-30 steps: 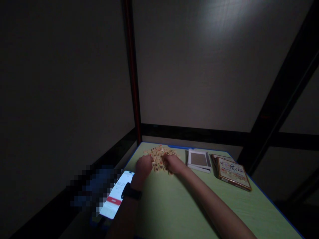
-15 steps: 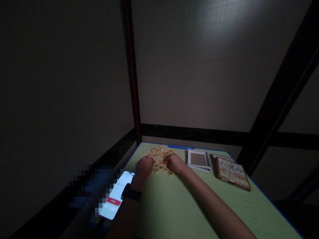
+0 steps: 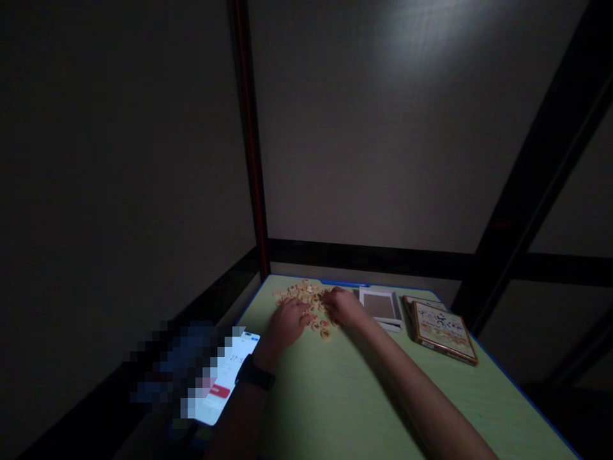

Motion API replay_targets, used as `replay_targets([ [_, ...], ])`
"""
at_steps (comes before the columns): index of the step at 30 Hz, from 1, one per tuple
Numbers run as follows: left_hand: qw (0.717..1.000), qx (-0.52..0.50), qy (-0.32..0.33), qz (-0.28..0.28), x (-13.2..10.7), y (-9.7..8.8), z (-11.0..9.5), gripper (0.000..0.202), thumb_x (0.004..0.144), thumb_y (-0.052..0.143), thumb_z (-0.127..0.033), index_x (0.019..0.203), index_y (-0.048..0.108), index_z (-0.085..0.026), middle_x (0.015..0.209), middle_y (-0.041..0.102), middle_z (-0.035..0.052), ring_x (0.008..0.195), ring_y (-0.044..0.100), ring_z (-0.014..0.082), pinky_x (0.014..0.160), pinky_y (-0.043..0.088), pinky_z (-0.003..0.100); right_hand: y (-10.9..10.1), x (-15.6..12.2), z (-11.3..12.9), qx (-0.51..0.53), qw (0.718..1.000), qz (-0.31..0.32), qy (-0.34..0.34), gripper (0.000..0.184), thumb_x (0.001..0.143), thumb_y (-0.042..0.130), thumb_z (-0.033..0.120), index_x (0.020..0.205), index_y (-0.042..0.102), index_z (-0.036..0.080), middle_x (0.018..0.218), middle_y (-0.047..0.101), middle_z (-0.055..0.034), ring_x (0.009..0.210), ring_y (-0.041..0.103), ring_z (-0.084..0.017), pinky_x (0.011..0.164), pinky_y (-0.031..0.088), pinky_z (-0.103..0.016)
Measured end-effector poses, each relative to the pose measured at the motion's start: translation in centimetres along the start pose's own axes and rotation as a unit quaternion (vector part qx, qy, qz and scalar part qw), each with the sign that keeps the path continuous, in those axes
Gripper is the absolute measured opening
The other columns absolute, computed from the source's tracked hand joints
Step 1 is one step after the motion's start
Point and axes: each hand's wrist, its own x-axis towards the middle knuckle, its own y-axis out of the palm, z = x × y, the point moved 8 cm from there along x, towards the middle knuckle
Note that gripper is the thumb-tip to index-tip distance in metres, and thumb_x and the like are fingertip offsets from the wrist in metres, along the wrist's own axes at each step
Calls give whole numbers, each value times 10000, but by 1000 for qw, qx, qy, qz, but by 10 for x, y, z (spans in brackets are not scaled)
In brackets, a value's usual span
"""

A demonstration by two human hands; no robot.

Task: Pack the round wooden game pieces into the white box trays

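"The left hand [image 3: 288, 321] has moved inward over the near pieces since the earlier frame, and the right hand [image 3: 343, 308] has slid a little farther from the person."

"And the round pieces [image 3: 313, 299] themselves?"

"Scattered in a loose heap at the far left part of the green counter [image 3: 325, 396], between and beyond both hands. A few lie nearer the person, between the two wrists, flat, with dark or red marks on top."

"How do the hands stand?"

"The left is spread, thumb apart from the fingers, reaching onto the pieces. The right has its fingers curled down at the heap's right edge (I cannot tell whether it pinches one)."

"What else is about?"

"Just right of the right hand, an open white box [image 3: 379, 306]. Farther right, a printed case [image 3: 443, 329] overlaps a second case [image 3: 424, 299]. A lit phone [image 3: 237, 361] lies beside the left wrist, which wears a dark wristband [image 3: 256, 375]."
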Motion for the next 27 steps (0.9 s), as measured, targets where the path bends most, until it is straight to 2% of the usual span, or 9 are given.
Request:
replay_targets([
  [3,999,28,15,-27,1,1,-7,351,964,463,-242,1243,667,-178,1234,688,101,1166,585,254,1050,436,412,6,0,9,-6,1000,-7,1,274,900,517,181,1066,734,198,1063,668,-110,897,623,-198,750,391,-252],
  [8,997,70,11,-11,0,8,-8,437,919,416,-97,1304,616,-144,1290,667,122,1202,580,238,1062,443,389,14,2,21,-7,1000,-21,-11,274,903,528,173,1082,734,187,1113,652,-128,1077,579,-233,882,404,-269],
  [11,997,77,-11,18,-1,11,-4,488,873,417,-38,1307,616,-137,1283,672,115,1224,570,237,1093,422,384,17,5,25,-2,999,-22,-23,256,921,552,219,1098,736,200,1103,662,-115,1087,572,-227,919,397,-270],
  [17,997,62,-23,41,-2,9,-5,495,870,424,-40,1311,617,-152,1298,663,113,1232,565,240,1081,433,391,19,9,19,-5,1000,-21,-7,217,927,592,271,1038,750,174,1073,677,-122,1077,569,-244,934,388,-286],
  [22,996,57,-39,56,-3,8,-5,509,877,406,-41,1326,611,-166,1333,647,109,1293,530,237,1084,432,400,17,9,12,-25,999,-22,14,194,905,594,234,934,764,144,1055,667,-145,1061,557,-261,906,384,-299],
  [27,996,66,-48,41,-3,4,-4,508,876,410,-42,1328,609,-158,1353,635,109,1280,545,225,1097,419,371,16,7,21,-39,999,-24,-2,245,948,514,212,963,753,157,1062,655,-132,1049,541,-243,900,369,-297],
])
